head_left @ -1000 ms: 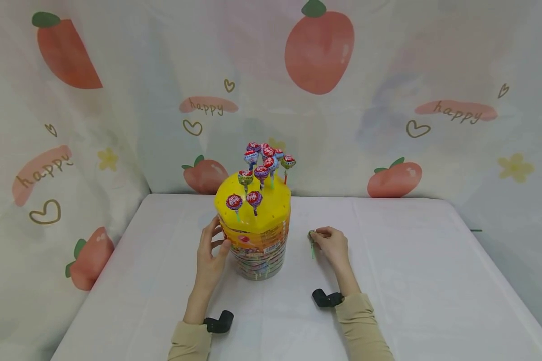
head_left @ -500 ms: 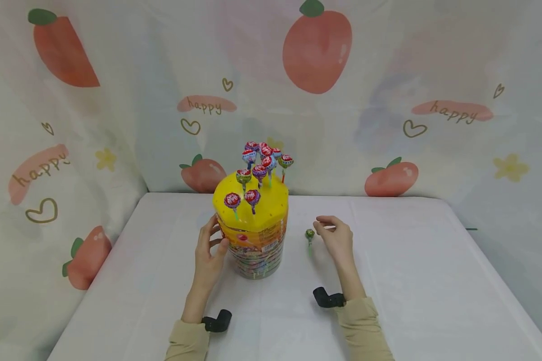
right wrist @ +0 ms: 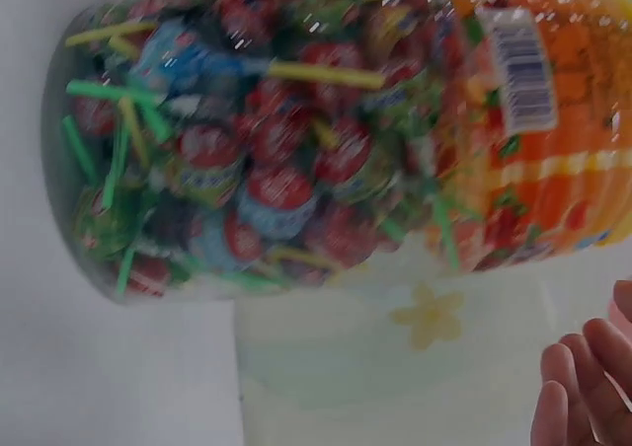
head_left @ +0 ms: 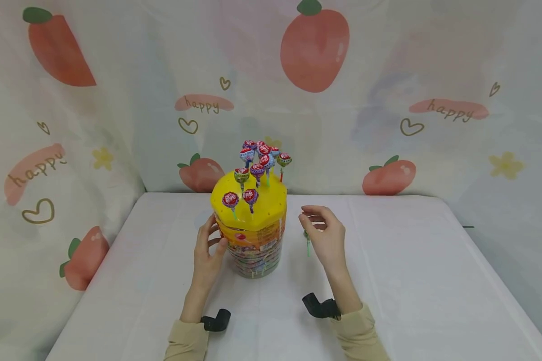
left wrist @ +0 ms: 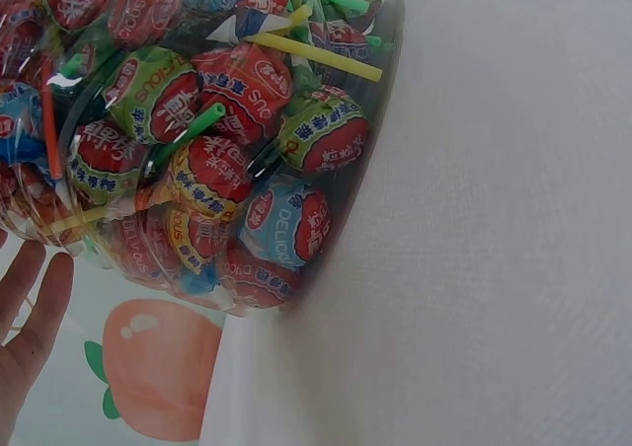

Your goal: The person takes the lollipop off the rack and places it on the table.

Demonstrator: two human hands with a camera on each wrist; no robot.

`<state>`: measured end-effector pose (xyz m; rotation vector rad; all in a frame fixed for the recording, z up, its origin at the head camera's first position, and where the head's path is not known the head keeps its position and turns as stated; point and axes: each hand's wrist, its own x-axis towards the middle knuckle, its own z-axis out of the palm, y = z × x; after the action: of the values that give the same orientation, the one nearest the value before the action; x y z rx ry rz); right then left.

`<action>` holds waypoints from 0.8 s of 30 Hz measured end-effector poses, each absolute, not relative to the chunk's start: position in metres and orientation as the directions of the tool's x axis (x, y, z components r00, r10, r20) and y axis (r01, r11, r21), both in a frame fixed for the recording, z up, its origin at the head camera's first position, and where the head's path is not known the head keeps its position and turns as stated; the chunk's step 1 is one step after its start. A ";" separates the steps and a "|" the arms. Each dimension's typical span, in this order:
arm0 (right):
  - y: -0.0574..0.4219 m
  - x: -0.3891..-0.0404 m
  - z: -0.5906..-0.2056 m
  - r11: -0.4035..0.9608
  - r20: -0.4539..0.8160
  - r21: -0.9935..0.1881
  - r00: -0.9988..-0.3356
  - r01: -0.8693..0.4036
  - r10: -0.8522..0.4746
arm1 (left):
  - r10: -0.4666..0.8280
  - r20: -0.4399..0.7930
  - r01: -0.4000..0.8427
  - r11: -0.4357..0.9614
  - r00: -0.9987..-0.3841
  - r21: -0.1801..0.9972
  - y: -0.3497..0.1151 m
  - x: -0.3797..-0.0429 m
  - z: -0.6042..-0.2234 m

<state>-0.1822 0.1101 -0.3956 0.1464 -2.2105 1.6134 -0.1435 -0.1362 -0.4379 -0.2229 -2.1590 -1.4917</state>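
Now the right hand [head_left: 327,235] has swung left toward the tub [head_left: 258,255]; half a second ago it sat just right of the loose green lollipop [head_left: 308,246]. It now covers most of the lollipop's head; the stick shows just left of the hand, pointing back toward the person. Lollipop looks to be on the white table [head_left: 411,281], resting angle unclear.

Right fingers loosely curved, narrow gap to thumb, nothing visible in them. Right wrist view: bare fingertips, apart from the tub. Can't tell if the hand touches the lollipop.

Left hand [head_left: 210,250] unchanged: spread wide against the tub's side, tub just right of its palm. Yellow lid [head_left: 271,203] is above and right of that hand, several lollipops [head_left: 250,194] standing in it.

My read: loose one is let go and outside the lid, so moving it needs a fresh grip.
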 end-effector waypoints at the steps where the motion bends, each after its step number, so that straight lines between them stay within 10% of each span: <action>1: 0.109 -0.179 -0.393 0.322 0.396 -0.885 -0.907 -0.336 0.142 | -0.145 0.489 0.405 0.388 -0.860 0.828 -0.136 -0.144 -0.438; 24: 0.059 -0.143 -0.353 0.192 0.705 -0.699 -0.709 -0.688 0.024 | -0.145 0.478 0.396 0.385 -0.866 0.834 -0.135 -0.144 -0.438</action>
<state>-0.1430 0.0590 -0.3526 0.6202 -1.8860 1.5675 -0.1436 -0.1349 -0.4382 -0.2151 -2.1687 -1.4972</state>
